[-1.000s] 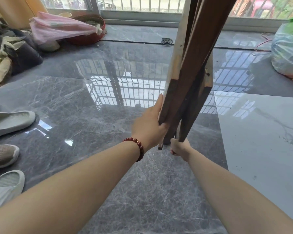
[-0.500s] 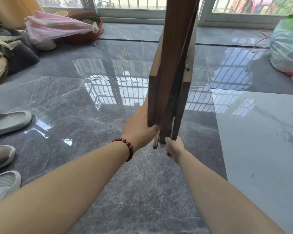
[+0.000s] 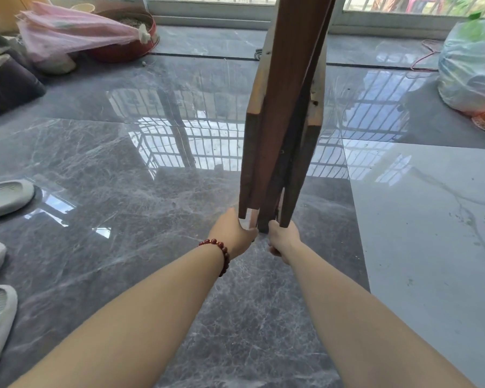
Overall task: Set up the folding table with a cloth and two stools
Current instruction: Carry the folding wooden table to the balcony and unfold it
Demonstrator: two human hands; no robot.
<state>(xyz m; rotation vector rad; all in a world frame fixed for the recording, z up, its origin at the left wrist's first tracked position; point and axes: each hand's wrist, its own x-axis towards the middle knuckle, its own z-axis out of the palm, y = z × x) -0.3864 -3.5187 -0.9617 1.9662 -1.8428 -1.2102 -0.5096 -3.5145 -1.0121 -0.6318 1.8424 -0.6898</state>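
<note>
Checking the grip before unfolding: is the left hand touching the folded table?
Touching. The head view shows the left hand gripping the lower leg ends of the folded table, with no gap.

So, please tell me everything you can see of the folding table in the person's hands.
The folding table is folded shut: a flat bundle of dark brown wooden boards and legs, paler and worn on the outer pieces. It is held nearly upright, its top tilted slightly right and running out of the frame. The left hand grips its lower end from the left, the right hand from the right. Its lower ends seem to hang above the grey tiled floor. No cloth is on it.
</note>
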